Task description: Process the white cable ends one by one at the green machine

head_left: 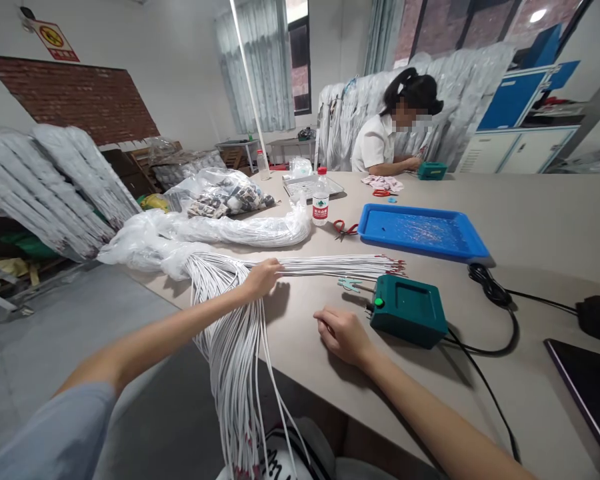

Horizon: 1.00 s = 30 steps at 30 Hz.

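Note:
My left hand (pixel 263 279) is closed at the near edge of a row of white cables (pixel 325 265) lying across the table, its fingertips pinching at the cables. These have reddish ends pointing right, towards a green box-shaped device (pixel 409 308) with a round green button and a small light-green clip piece (pixel 349 285) on its left. A thick bundle of white cables (pixel 235 347) hangs over the table edge below my left forearm. My right hand (pixel 345 333) rests on the table just left of the device, fingers curled, with nothing visible in them.
Beyond the cables are a plastic-wrapped cable bundle (pixel 230 228), a water bottle (pixel 321 200), red-handled pliers (pixel 345 230) and a blue tray (pixel 423 230). Black cords (pixel 495 287) and a dark flat device (pixel 587 393) lie at right. Across the table a person (pixel 380 143) works at another green device (pixel 432 171).

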Available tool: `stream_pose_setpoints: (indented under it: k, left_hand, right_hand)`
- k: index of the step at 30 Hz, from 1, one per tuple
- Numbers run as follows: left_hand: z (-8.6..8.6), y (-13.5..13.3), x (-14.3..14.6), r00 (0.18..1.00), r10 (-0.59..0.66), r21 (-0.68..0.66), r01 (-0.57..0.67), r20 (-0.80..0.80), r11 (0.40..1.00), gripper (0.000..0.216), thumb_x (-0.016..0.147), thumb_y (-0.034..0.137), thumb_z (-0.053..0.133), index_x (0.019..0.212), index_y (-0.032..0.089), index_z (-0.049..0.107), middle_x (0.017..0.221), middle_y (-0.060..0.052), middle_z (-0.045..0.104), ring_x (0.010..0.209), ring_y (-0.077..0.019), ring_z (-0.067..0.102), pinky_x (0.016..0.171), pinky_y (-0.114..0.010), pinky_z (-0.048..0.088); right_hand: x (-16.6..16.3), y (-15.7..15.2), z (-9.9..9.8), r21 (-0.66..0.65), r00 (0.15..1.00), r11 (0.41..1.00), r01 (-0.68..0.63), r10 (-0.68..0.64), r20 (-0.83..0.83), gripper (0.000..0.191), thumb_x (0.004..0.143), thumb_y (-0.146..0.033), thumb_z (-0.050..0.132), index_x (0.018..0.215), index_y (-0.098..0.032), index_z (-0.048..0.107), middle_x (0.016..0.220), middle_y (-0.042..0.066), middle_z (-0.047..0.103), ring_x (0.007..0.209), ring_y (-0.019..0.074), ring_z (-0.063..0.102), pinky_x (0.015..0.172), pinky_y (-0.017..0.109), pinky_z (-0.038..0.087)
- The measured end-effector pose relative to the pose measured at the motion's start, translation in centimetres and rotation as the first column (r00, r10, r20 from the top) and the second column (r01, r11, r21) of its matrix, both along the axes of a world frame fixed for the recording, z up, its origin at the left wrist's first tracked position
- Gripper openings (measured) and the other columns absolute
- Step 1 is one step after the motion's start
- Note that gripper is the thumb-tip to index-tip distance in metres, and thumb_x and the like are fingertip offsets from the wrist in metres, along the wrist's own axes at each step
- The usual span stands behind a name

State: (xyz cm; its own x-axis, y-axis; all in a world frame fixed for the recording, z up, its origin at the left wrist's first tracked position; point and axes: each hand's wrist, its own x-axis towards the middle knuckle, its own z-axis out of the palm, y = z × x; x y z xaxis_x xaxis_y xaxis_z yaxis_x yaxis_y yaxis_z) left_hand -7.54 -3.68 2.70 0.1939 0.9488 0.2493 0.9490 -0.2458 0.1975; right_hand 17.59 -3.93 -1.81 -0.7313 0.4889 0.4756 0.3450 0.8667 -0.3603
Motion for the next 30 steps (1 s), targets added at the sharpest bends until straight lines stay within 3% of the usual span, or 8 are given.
stream_pose_setpoints:
  k: [3,10,15,20,24,26,28,30]
  left_hand:
    - [-0.3,3.2,-3.0,0.994,0.086,-0.055,-0.090,-0.072,0.994,0.018,0.091,0.021,0.049,0.093,0.013,0.064,0.101,-0.011,0.063,0.096,-0.0217,0.060,0.084,-0.039,0.048]
    - [-1.7,4.4,-3.9,0.979,0.123,-0.152,-0.148,-0.161,0.977,0.029,0.090,0.034,0.055,0.111,0.013,0.058,0.110,-0.008,0.060,0.096,-0.0196,0.060,0.083,-0.040,0.051]
    - [-0.2,3.8,-3.6,0.984,0.159,-0.103,-0.167,-0.084,0.980,0.025,0.094,0.029,0.043,0.096,0.011,0.059,0.081,-0.006,0.063,0.072,-0.0163,0.059,0.067,-0.030,0.045]
    - [1.7,1.0,-0.7,0.999,-0.003,-0.054,0.005,0.039,0.999,0.030,0.093,0.034,0.040,0.078,0.015,0.058,0.064,-0.001,0.058,0.060,-0.0141,0.052,0.057,-0.024,0.035]
    - [3.0,-3.4,3.0,0.976,-0.198,0.036,0.195,0.090,0.980,0.027,0.093,0.030,0.041,0.072,0.016,0.052,0.062,-0.001,0.056,0.057,-0.0124,0.048,0.058,-0.025,0.032]
    - [3.2,-6.0,4.8,0.893,-0.443,0.169,0.426,0.080,0.889,0.025,0.093,0.021,0.039,0.070,0.017,0.049,0.059,-0.001,0.054,0.053,-0.0121,0.045,0.055,-0.025,0.030]
    - [2.7,-8.5,6.8,0.788,-0.608,0.174,0.588,0.097,0.790,0.024,0.093,0.016,0.036,0.072,0.017,0.049,0.058,0.000,0.052,0.049,-0.0118,0.043,0.052,-0.026,0.030]
    - [1.5,-10.7,9.0,0.629,-0.773,0.170,0.756,0.079,0.632,0.026,0.093,0.025,0.042,0.068,0.017,0.049,0.053,0.000,0.049,0.046,-0.0124,0.040,0.047,-0.028,0.027]
  right_hand:
    - [0.1,0.0,-0.2,0.005,1.000,1.000,0.002,-0.002,-0.024,0.022,0.084,-0.011,0.045,0.091,-0.017,0.065,0.074,0.004,0.066,0.065,0.0154,0.060,0.061,0.025,0.040]
    - [0.0,0.2,-0.9,0.031,0.998,1.000,-0.006,0.008,-0.055,0.019,0.084,-0.012,0.047,0.090,-0.016,0.065,0.077,0.005,0.067,0.065,0.0146,0.060,0.060,0.024,0.038]
    - [0.0,0.1,-0.9,0.034,0.999,0.999,-0.021,0.023,-0.050,0.019,0.082,-0.011,0.048,0.089,-0.016,0.065,0.076,0.004,0.066,0.063,0.0142,0.059,0.059,0.024,0.037]
    - [0.0,0.1,-0.8,0.019,0.999,1.000,-0.022,0.022,-0.032,0.018,0.081,-0.012,0.050,0.089,-0.017,0.066,0.077,0.004,0.068,0.063,0.0139,0.059,0.059,0.024,0.038]
    - [0.2,0.1,-0.8,-0.014,1.000,1.000,0.011,-0.011,-0.027,0.019,0.081,-0.012,0.051,0.091,-0.016,0.066,0.083,0.005,0.070,0.066,0.0145,0.061,0.062,0.024,0.041]
    - [0.2,0.1,-0.8,-0.049,0.999,0.999,0.020,-0.023,-0.048,0.020,0.082,-0.012,0.051,0.092,-0.017,0.067,0.084,0.006,0.071,0.069,0.0148,0.062,0.063,0.024,0.042]
    - [0.2,0.1,-0.8,-0.091,0.995,0.996,0.018,-0.026,-0.094,0.020,0.082,-0.012,0.050,0.091,-0.016,0.067,0.083,0.006,0.071,0.070,0.0151,0.062,0.064,0.024,0.043]
    - [0.2,0.2,-0.8,-0.132,0.988,0.991,0.019,-0.039,-0.149,0.021,0.082,-0.012,0.049,0.089,-0.016,0.068,0.080,0.006,0.070,0.069,0.0150,0.062,0.064,0.024,0.044]
